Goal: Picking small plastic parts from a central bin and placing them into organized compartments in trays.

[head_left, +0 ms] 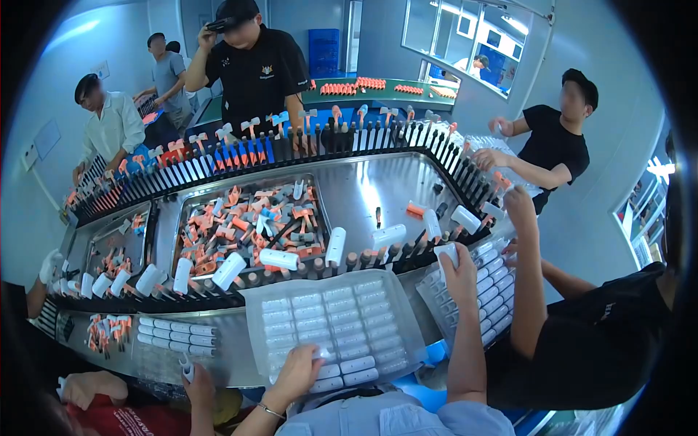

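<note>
My left hand (297, 372), with a bracelet at the wrist, is closed on a small white curved shell (320, 353) over the near edge of a translucent compartment tray (416, 327). Beside its fingers, several white shells (359, 365) lie in the tray's nearest rows; the compartments farther back look bare. My right hand (459, 275) is raised farther out, at the right, closed round another white shell (446, 254). It is close to the line of black upright holders (407, 251), some of which carry white shells (279, 259).
A metal bin (320, 218) heaped with orange and grey pieces (240, 229) stands beyond the holders. At the right, a co-worker's arm (525, 225) reaches close to mine, over another shell tray (494, 291). A co-worker's hand (200, 385) at the left holds a light-coloured piece. Others stand across the line.
</note>
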`<act>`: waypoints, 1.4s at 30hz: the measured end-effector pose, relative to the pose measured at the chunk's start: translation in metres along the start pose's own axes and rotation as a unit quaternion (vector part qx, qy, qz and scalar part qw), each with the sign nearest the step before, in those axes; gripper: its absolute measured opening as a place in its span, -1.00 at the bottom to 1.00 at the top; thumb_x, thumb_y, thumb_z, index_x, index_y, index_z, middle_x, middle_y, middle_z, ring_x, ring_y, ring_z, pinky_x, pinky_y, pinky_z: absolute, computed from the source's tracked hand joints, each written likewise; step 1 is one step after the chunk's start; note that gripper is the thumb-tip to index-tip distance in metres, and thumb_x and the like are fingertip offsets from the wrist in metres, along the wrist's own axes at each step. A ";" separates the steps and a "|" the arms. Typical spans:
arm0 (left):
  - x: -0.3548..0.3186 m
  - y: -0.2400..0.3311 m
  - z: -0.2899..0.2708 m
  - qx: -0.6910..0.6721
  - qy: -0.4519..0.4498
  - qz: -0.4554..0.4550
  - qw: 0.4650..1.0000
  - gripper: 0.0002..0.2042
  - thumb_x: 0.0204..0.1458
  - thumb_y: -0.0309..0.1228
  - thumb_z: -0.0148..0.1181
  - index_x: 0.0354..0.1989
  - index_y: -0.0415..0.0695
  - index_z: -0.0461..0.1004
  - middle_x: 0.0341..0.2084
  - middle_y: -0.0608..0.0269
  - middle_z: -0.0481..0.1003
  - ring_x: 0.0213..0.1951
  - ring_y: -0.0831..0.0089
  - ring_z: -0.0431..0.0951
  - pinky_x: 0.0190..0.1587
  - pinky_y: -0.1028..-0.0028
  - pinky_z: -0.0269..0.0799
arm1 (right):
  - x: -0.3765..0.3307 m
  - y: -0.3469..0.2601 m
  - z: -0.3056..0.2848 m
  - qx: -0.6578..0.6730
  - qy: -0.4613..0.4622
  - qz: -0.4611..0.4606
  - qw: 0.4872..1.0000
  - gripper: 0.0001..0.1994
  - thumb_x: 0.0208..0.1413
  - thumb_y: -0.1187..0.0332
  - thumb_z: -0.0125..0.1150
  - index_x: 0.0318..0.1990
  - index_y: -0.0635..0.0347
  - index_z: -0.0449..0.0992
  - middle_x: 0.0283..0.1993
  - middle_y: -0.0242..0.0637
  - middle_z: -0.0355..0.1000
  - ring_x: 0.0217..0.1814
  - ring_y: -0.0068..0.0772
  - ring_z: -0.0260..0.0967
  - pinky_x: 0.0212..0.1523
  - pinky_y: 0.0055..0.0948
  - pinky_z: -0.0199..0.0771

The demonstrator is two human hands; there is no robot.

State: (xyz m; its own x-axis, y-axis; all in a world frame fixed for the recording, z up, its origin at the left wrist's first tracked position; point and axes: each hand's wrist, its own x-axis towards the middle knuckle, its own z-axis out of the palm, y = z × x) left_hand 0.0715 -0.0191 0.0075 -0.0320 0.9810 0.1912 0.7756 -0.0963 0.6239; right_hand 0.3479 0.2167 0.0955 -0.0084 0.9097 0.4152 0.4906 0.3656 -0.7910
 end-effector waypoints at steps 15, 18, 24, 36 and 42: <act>-0.020 0.109 -0.159 -0.628 -0.005 0.176 0.758 -0.55 -0.02 0.06 0.09 -0.43 -0.17 0.43 -0.41 0.15 0.48 -0.14 0.24 0.39 -0.14 0.29 0.31 | -0.026 -0.011 0.039 0.145 -0.171 0.085 0.971 -0.71 0.13 0.41 0.04 -0.01 0.29 0.30 -0.29 -0.31 0.39 -0.38 -0.61 0.37 -0.43 -0.63 0.35; -0.030 0.127 -0.177 -0.646 0.007 0.435 0.627 -0.78 0.08 -0.31 0.04 -0.44 -0.22 0.45 -0.21 -0.03 0.36 -0.35 0.02 0.45 -0.25 0.16 0.36 | -0.028 -0.026 0.049 0.115 -0.202 0.069 0.970 -0.71 0.13 0.40 0.05 -0.01 0.29 0.30 -0.29 -0.31 0.40 -0.38 -0.60 0.37 -0.43 -0.64 0.34; -0.018 0.145 -0.199 -0.726 -0.150 0.439 0.508 -0.87 0.04 -0.48 0.12 -0.30 -0.27 0.52 -0.07 -0.14 0.38 -0.10 -0.03 0.45 -0.03 0.10 0.37 | -0.030 -0.032 0.040 0.123 -0.174 0.078 0.974 -0.71 0.11 0.41 0.05 -0.02 0.28 0.31 -0.32 -0.30 0.40 -0.41 -0.63 0.37 -0.45 -0.66 0.32; 0.004 0.060 -0.094 -0.526 0.043 -0.021 0.849 -0.76 0.09 -0.31 0.04 -0.13 -0.18 0.34 -0.40 0.21 0.46 -0.48 0.59 0.41 -0.44 0.59 0.34 | -0.022 0.015 -0.011 0.141 -0.028 0.117 0.983 -0.79 0.10 0.37 0.08 -0.20 0.35 0.38 -0.39 -0.28 0.41 -0.42 -0.67 0.33 -0.48 -0.65 0.32; 0.034 -0.004 -0.004 -0.431 0.004 -0.230 0.872 -0.80 0.07 -0.32 0.09 -0.22 -0.17 0.37 -0.51 0.33 0.49 -0.52 0.64 0.44 -0.53 0.61 0.35 | -0.017 0.012 -0.004 -0.035 -0.032 0.058 0.997 -0.70 0.04 0.33 0.15 -0.15 0.38 0.37 -0.37 -0.27 0.39 -0.39 -0.54 0.30 -0.37 -0.53 0.32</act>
State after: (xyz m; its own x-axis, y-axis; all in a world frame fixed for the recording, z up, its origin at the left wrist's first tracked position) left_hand 0.0647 0.0137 0.0140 -0.2222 0.9482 -0.2270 -0.0828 0.2136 0.9734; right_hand 0.3576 0.2048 0.0814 -0.0023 0.9566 0.2915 0.5508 0.2445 -0.7980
